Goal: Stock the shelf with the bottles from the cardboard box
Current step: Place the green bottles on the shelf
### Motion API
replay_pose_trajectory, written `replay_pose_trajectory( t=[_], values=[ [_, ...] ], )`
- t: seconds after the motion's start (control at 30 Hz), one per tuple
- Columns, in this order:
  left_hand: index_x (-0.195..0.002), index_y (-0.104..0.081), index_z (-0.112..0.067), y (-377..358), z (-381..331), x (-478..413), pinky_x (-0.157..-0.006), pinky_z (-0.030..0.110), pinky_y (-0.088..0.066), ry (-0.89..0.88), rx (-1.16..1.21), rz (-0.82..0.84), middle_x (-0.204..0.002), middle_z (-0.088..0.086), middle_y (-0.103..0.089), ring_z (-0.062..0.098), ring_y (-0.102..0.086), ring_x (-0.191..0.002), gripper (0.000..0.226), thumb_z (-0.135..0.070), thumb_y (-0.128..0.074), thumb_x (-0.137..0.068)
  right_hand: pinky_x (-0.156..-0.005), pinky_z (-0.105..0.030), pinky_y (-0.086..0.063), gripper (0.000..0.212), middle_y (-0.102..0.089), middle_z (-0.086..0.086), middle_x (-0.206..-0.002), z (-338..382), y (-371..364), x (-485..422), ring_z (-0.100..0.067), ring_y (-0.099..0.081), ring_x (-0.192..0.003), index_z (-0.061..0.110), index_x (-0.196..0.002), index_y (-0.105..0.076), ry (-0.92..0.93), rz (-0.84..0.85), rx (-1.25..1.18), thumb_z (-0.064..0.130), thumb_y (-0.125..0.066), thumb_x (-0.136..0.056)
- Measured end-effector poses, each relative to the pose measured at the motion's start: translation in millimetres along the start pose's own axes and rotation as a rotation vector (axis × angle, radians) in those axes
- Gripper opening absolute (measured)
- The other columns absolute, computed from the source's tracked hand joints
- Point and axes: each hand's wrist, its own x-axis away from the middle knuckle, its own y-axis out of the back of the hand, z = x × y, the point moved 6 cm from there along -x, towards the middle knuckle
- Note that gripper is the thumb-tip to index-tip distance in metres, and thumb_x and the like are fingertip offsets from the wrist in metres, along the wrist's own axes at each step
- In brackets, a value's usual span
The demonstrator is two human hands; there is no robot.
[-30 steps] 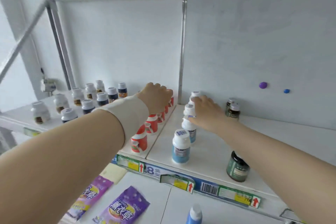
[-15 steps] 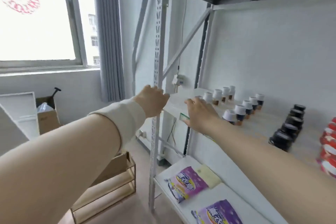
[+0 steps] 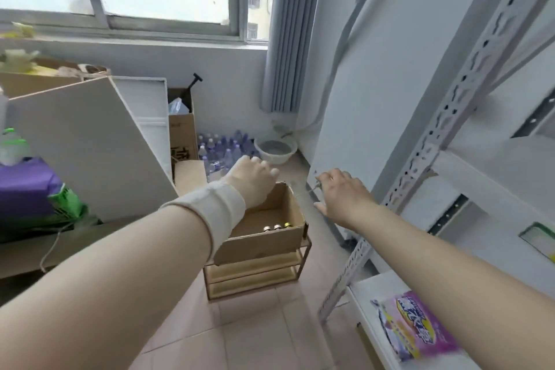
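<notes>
An open cardboard box [image 3: 264,242] sits on a small wooden rack in the middle of the view. Three small bottles with gold caps [image 3: 276,227] stand inside it near the front wall. My left hand [image 3: 253,179], a white band on its wrist, hovers above the box's far side with loosely curled fingers and holds nothing. To the right of the box my right hand [image 3: 341,194] hangs in the air, fingers relaxed and empty. The white metal shelf [image 3: 468,165] rises at the right; no stocked bottles show in this view.
The wooden rack [image 3: 255,275] stands on a tiled floor. A purple snack bag [image 3: 417,329] lies on the lower shelf board. Water bottles [image 3: 222,147], a basin [image 3: 274,150] and a tall carton [image 3: 181,129] crowd the corner under the window. A leaning white board [image 3: 87,144] is at left.
My view has swung left and down from the stocked shelf to the box on the floor rack. Both hands left the shelf bottles and now hang empty over and beside the box.
</notes>
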Motion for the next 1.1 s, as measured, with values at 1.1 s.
replay_pose_trajectory(
  t=[1.1],
  values=[
    [-0.136,-0.034,-0.017,-560,-91,-255,-0.096,0.037,-0.042,0.523,1.335,1.053,-0.132,0.005,-0.052,0.026,-0.052,-0.117,0.052,-0.039,-0.051,-0.092,-0.113,-0.036,-0.018,0.065,-0.034,-0.009,-0.147,-13,-497,-378,-0.028,-0.015,-0.142,0.012,-0.142,-0.028,0.039,0.743,-0.17,0.042,-0.052,-0.089]
  ],
)
